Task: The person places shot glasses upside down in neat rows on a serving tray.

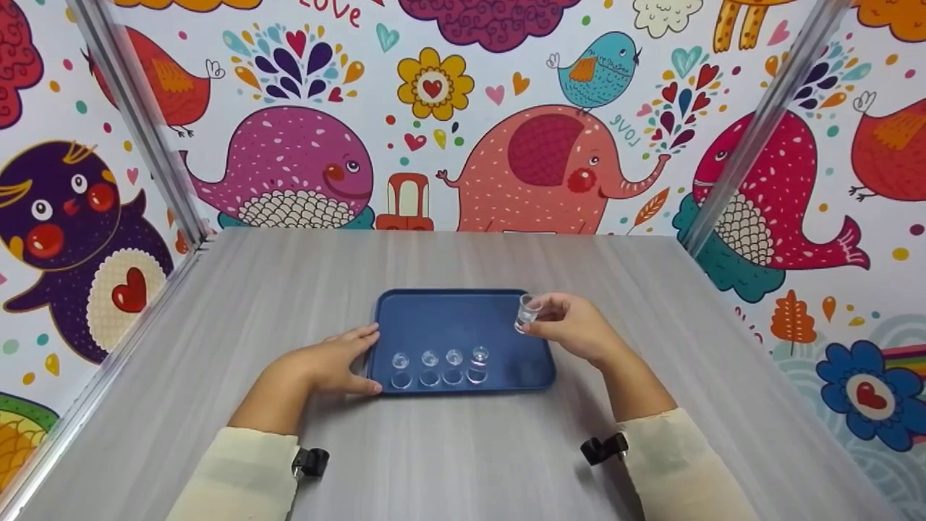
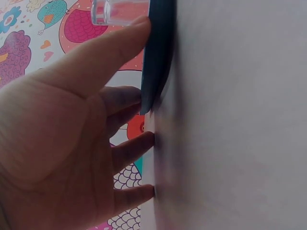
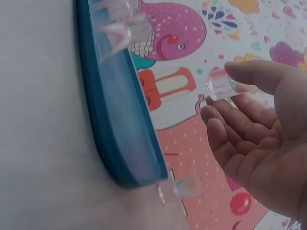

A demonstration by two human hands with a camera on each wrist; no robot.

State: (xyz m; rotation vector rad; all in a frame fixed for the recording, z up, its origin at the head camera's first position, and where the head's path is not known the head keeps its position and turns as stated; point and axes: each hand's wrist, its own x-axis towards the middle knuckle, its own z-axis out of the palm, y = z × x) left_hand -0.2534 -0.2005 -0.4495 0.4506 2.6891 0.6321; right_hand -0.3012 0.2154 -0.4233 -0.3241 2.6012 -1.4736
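A blue tray [image 1: 441, 318] lies on the table, with several small clear shot glasses [image 1: 430, 367] standing in a row along its near side. My left hand [image 1: 329, 367] is at the tray's left end, fingers spread. In the left wrist view its thumb [image 2: 129, 36] touches the tray's rim and the outer fingers rest on the table. Over the tray's far right corner, my right hand [image 1: 579, 327] pinches another shot glass [image 1: 527, 315] between thumb and fingers. The right wrist view shows this held glass [image 3: 223, 85] raised above the tray.
One more clear glass [image 3: 180, 188] shows just past the tray's right end in the right wrist view; my right hand hides that spot from the head view. A patterned wall [image 1: 434, 145] with metal posts [image 1: 137, 123] surrounds the grey table [image 1: 448, 463].
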